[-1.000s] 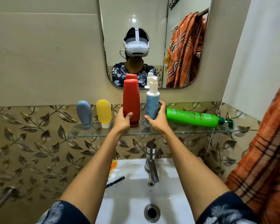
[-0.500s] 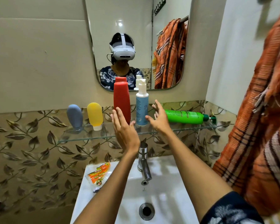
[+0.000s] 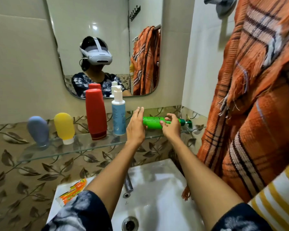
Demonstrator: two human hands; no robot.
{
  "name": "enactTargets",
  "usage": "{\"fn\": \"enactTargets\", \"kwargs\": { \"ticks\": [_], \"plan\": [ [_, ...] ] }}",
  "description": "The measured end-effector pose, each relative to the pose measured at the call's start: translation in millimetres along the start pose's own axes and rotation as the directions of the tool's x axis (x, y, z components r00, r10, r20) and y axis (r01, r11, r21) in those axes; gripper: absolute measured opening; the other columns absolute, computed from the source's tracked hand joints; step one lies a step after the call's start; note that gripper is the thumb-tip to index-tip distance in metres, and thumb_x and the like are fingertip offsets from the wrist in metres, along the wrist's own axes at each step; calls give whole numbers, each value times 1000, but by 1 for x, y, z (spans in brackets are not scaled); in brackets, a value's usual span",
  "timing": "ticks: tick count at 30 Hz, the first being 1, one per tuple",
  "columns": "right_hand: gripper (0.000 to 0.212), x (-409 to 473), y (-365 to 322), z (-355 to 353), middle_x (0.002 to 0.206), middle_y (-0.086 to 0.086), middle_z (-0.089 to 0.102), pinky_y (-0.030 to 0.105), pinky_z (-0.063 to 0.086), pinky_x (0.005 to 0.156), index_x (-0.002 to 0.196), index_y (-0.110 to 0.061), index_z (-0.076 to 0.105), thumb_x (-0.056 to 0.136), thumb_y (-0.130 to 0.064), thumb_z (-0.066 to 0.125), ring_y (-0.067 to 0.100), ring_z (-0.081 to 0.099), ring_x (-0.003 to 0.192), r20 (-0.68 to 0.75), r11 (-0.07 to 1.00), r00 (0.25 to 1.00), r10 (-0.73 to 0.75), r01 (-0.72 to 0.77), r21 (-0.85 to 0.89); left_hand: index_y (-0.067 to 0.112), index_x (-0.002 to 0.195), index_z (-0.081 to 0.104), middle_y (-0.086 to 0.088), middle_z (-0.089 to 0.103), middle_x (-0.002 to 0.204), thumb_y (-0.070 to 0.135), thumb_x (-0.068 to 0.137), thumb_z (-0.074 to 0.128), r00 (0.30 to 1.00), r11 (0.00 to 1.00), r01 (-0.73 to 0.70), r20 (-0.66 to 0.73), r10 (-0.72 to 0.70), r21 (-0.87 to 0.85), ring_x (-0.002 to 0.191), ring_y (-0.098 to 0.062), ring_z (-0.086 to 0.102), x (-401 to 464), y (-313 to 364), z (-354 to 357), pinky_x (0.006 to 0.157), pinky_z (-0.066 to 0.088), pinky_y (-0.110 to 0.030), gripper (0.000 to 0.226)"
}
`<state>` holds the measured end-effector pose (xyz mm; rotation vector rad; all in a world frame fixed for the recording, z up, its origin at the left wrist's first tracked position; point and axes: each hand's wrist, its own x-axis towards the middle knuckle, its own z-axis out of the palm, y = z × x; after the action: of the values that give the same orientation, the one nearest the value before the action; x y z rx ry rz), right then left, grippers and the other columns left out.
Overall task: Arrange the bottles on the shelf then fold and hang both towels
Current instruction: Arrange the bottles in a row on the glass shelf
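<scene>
A glass shelf (image 3: 83, 147) under the mirror carries a grey-blue bottle (image 3: 37, 130), a yellow bottle (image 3: 64, 127), a tall red bottle (image 3: 95, 112) and a white-and-blue pump bottle (image 3: 118, 117), all upright. A green pump bottle (image 3: 153, 122) lies on its side at the shelf's right end. My right hand (image 3: 171, 125) curls around its middle. My left hand (image 3: 135, 127) is flat, fingers straight, against the bottle's base end. An orange plaid towel (image 3: 257, 114) hangs bunched on the right wall. A yellow-and-white striped towel (image 3: 282, 197) shows at the lower right.
A white sink (image 3: 157, 202) with a metal tap (image 3: 128, 184) sits below the shelf. An orange packet (image 3: 73, 192) lies on the sink's left rim. The mirror (image 3: 107, 39) reflects a person in a headset. The plaid towel hangs close beside my right arm.
Both hands let go of the red and the pump bottle and moved right to the lying green bottle. My right hand has closed around it. The view swung right.
</scene>
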<state>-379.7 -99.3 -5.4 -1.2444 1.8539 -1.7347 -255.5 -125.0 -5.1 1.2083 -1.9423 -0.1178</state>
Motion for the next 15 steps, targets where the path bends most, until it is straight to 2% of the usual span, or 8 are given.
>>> {"fn": "enactTargets", "kwargs": {
  "ticks": [3,5,7,9,10,12,15],
  "plan": [
    [34,7,9,-11,113,17,62,30,42,90,118,-2,55,86,-9,65,29,59,107,-40,997,999,-1,-2,-81,17,146,25,-3,25,155,3,80,64,997,996,-42,67,36,81,140,-21,27,16,-2,11,111,28,-33,78],
    [34,11,14,-15,112,19,63,31,43,89,116,0,55,85,-11,67,30,59,106,-28,993,1000,6,-10,-121,15,146,23,-6,28,153,15,77,71,987,977,-116,135,92,179,140,-24,26,27,-4,16,114,22,-34,84],
    [35,15,17,-16,111,19,64,32,43,88,115,1,55,84,-11,68,31,60,105,-12,986,1000,16,-18,-168,13,147,18,-9,35,149,34,72,75,955,934,-211,263,135,290,139,-27,28,38,-6,17,114,21,-38,96],
    [36,17,18,-16,111,20,64,32,42,88,115,1,55,84,-10,68,31,60,105,-8,983,1000,22,-23,-182,12,148,13,-11,43,142,47,72,72,899,876,-305,417,135,373,132,-28,37,46,-7,18,109,28,-39,102],
    [36,18,18,-15,112,20,64,32,41,88,116,1,54,84,-10,68,31,60,105,-7,983,1000,20,-21,-185,13,148,12,-11,45,139,51,73,69,883,854,-328,452,126,403,128,-29,41,49,-8,19,105,32,-39,102],
    [39,19,18,-12,116,21,61,29,38,87,120,0,51,86,-11,66,31,57,108,-21,981,999,26,-29,-193,12,147,12,-14,47,135,55,74,65,884,817,-348,452,122,460,124,-31,44,53,-9,20,100,35,-41,100],
    [47,17,18,-7,128,21,50,31,36,92,127,-3,44,87,-14,65,32,49,117,-84,982,995,56,-70,-176,6,147,12,-19,48,133,51,81,60,888,748,-395,430,162,534,122,-35,43,51,-8,23,97,36,-45,93]
  ]
}}
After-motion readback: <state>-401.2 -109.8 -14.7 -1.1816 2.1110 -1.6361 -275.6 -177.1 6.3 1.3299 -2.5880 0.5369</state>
